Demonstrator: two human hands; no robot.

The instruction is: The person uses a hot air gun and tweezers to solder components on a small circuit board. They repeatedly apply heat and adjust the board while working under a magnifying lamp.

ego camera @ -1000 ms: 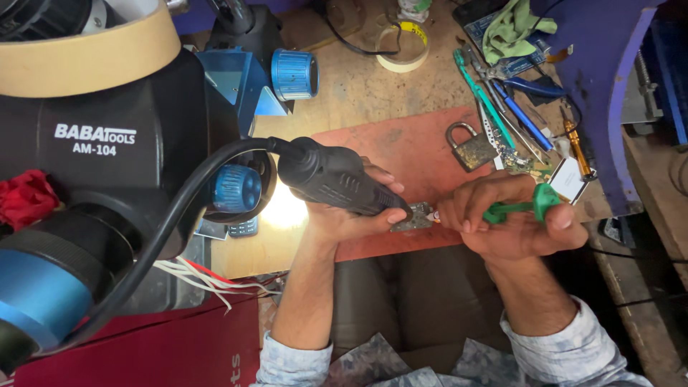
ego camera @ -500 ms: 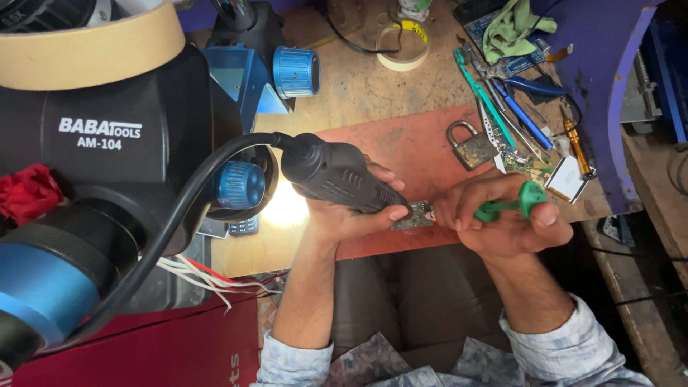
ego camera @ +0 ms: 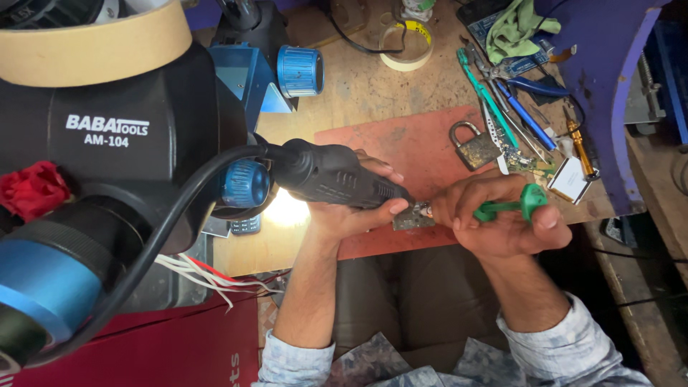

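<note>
My left hand [ego camera: 351,215] grips a black corded rotary tool [ego camera: 333,174], its tip pointing right at a small grey circuit board [ego camera: 412,217]. My right hand [ego camera: 502,218] pinches that board at its right edge and also holds a green-handled tool [ego camera: 512,204] across the palm. The two hands meet over the front edge of a red mat [ego camera: 416,150] on the wooden bench.
A large black and blue microscope [ego camera: 107,165] fills the left side. A brass padlock [ego camera: 469,143], pens, tweezers and small tools [ego camera: 516,115] lie at the right of the mat. A tape roll [ego camera: 405,46] and green cloth [ego camera: 519,25] sit further back. A red box [ego camera: 172,344] is below left.
Both hands stay locked together over the board. The green-handled tool has tilted slightly in my right hand; the view has shifted a little.
</note>
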